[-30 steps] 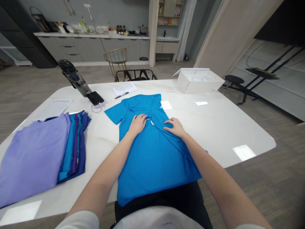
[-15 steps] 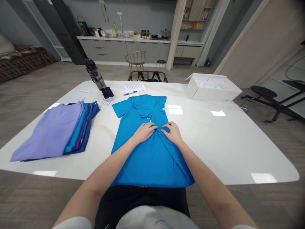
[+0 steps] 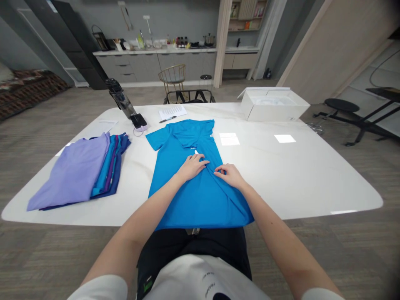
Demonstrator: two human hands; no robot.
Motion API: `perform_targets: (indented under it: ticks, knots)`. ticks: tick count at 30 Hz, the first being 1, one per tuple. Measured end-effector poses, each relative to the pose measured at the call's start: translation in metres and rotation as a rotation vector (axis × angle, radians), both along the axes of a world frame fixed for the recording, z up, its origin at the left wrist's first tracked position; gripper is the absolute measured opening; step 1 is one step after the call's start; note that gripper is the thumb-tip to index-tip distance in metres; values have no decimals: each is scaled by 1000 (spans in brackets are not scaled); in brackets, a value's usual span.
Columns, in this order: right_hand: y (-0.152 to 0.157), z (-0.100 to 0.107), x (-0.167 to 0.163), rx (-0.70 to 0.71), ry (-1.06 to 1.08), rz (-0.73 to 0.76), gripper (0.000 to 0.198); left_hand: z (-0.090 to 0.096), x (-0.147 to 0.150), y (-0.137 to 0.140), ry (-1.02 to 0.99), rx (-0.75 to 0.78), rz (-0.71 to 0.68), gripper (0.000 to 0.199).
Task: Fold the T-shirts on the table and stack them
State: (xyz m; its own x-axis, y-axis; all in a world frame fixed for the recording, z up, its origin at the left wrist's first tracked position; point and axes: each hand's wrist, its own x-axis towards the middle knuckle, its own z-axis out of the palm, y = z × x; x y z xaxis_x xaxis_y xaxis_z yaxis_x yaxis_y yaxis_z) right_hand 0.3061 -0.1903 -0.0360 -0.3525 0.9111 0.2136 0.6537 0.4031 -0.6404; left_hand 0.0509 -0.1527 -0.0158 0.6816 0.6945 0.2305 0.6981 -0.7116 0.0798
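Note:
A blue T-shirt (image 3: 187, 200) lies on the white table in front of me, its collar away from me and its left sleeve spread out. Its right side is folded inward, and creases run down from between my hands. My left hand (image 3: 194, 166) rests on the shirt's chest, fingers stretched out over the cloth just below a small white print. Beside it, my right hand (image 3: 229, 175) pinches the cloth near the right folded edge, thumb and fingertips together.
A stack of folded shirts (image 3: 71, 171), lilac on top, sits at the left. Farther back are a phone (image 3: 138, 121) by a clear-bodied upright device (image 3: 121, 100), a pen (image 3: 168, 119), a printed sheet (image 3: 173, 111) and an open white box (image 3: 273, 106).
My right hand has shifted slightly right, away from the left, and its fingers have drawn together. My left hand stays on the chest. The whole view has shifted a little.

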Motion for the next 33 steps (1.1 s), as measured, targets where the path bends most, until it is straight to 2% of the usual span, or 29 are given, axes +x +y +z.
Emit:
perform_targets:
  ticks: [5,8,11,15,18,25,33]
  knots:
    - [-38,3,15,-26,-99,-116,24,9,15,-23,43,-4,-134,36]
    - [-65,12,26,-24,-229,-213,22,10,23,-32,40,-51,-134,30]
    - [-91,26,34,-83,-366,-312,23,10,30,-37,7,-92,-117,25]
    - [-116,41,39,-170,-459,-379,19,8,39,-40,-41,-94,-131,36]
    - [-128,47,37,-177,-394,-327,15,8,45,-38,-25,-81,-155,43]
    - [-144,59,10,-261,-97,-113,25,13,36,-33,-24,-85,-166,33]
    - [-155,56,-27,-475,83,8,43,20,5,-63,-55,-122,-82,34]
